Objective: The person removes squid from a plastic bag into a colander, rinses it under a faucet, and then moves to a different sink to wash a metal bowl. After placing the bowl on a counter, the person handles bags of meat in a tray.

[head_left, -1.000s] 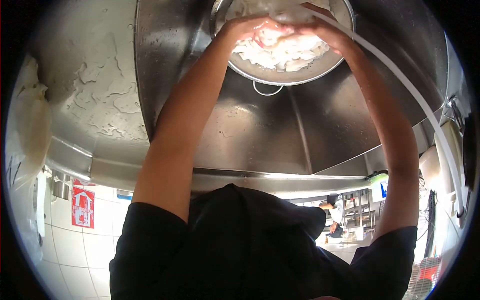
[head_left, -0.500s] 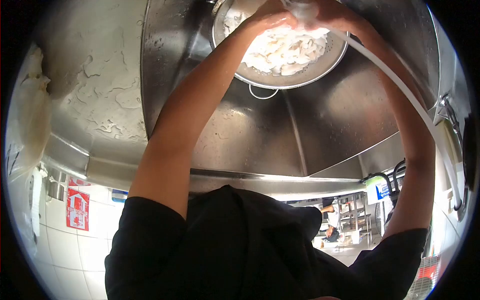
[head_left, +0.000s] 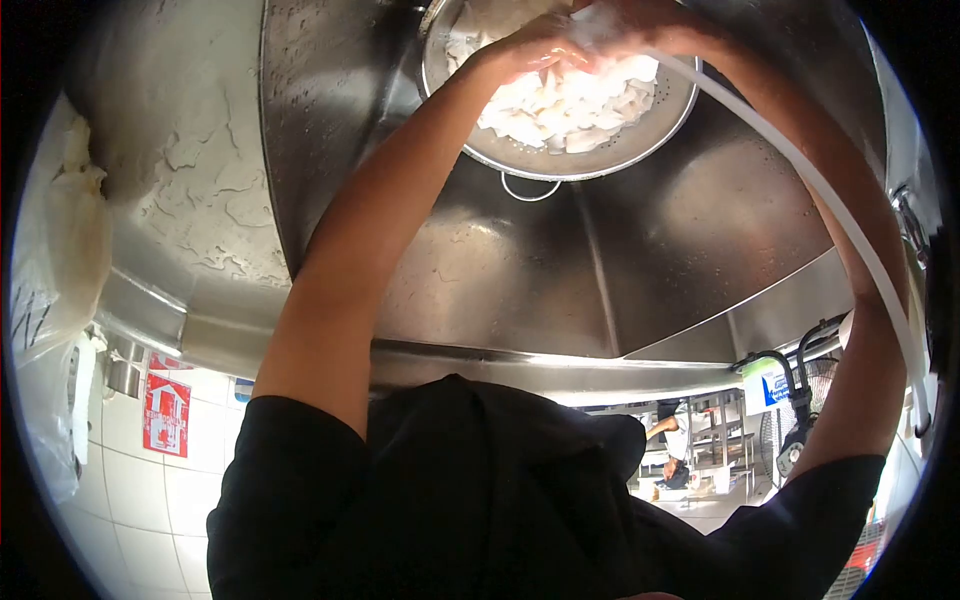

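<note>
A round metal colander [head_left: 478, 152] with a loop handle rests in a steel sink, holding a heap of pale white cut food pieces [head_left: 590, 125]. My left hand [head_left: 545, 48] is over the heap, wet, its fingers curled in beside my right hand; what they grip is lost in glare. My right hand [head_left: 648, 25] is closed around the end of a white hose [head_left: 790, 150], which runs down along my right arm. A blurred, whitish patch, like running water, shows between the two hands.
Sloping steel sink walls [head_left: 500, 270] surround the colander. A wet steel counter [head_left: 200, 180] lies to the left, with a clear plastic bag [head_left: 70, 240] at its far side. Below are a red sign [head_left: 166, 415] on tiles and a person [head_left: 675, 440] near shelving.
My view has shifted slightly, so the sink edge and the counter sit a little further left. My right forearm is further right. Both hands stay over the colander.
</note>
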Tool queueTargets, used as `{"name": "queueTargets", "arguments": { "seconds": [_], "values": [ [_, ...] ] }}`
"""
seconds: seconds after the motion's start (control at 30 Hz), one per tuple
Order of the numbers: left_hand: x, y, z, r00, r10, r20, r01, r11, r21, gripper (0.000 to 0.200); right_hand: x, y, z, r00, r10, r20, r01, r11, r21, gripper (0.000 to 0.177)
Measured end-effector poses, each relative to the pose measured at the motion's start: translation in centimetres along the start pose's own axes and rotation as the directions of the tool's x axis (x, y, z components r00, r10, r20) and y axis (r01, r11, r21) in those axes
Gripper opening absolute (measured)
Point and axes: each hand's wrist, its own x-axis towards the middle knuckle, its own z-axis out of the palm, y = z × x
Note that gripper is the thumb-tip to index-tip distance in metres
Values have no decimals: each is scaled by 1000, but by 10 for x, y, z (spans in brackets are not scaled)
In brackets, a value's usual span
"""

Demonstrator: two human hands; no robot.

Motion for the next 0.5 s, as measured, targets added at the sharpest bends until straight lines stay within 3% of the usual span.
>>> {"name": "queueTargets", "arguments": {
  "seconds": [0.03, 0.07, 0.1, 0.13, 0.17, 0.23, 0.27, 0.33, 0.47, 0.5],
  "values": [
    [4, -7, 1, 999, 12, -40, -15, 997, -77, 88, -3, 0, 0, 1000, 1, 3, -1, 1000, 0, 63],
    [13, -23, 0, 999, 9, -40, -12, 997, -81, 88, -5, 0, -1, 995, 88, 44, -95, 978, 186, 60],
    [25, -42, -4, 996, 33, 77, -18, 982, -187, 90, -6, 1, -1, 981, 164, 99, -189, 914, 360, 57],
    [31, -54, -7, 980, 70, 188, -13, 956, -292, 93, 0, 15, 11, 982, 160, 101, -186, 914, 359, 57],
    [16, -35, 0, 980, 70, 187, -12, 956, -293, 93, 0, 20, 13, 982, 161, 96, -186, 898, 399, 56],
    [-17, 0, 20, 960, 277, -49, -281, 954, -107, 59, -1, 24, 19, 985, 161, 57, -170, 886, 432, 55],
    [-21, 6, 20, 960, 277, -47, -281, 953, -110, 59, -3, 24, 20, 986, 162, 37, -161, 878, 450, 54],
    [-27, 10, 18, 994, 106, 24, -104, 992, -72, 61, -6, 22, 22, 987, 160, -5, -137, 861, 491, 53],
    [-35, 1, 29, 990, 142, -15, -143, 986, -89, 67, -13, 14, 29, 987, 132, -97, -52, 813, 579, 51],
    [-49, 13, 32, 994, 106, -32, -106, 994, 16, 69, -5, 18, 34, 985, 128, -118, -33, 800, 599, 51]
  ]
}}
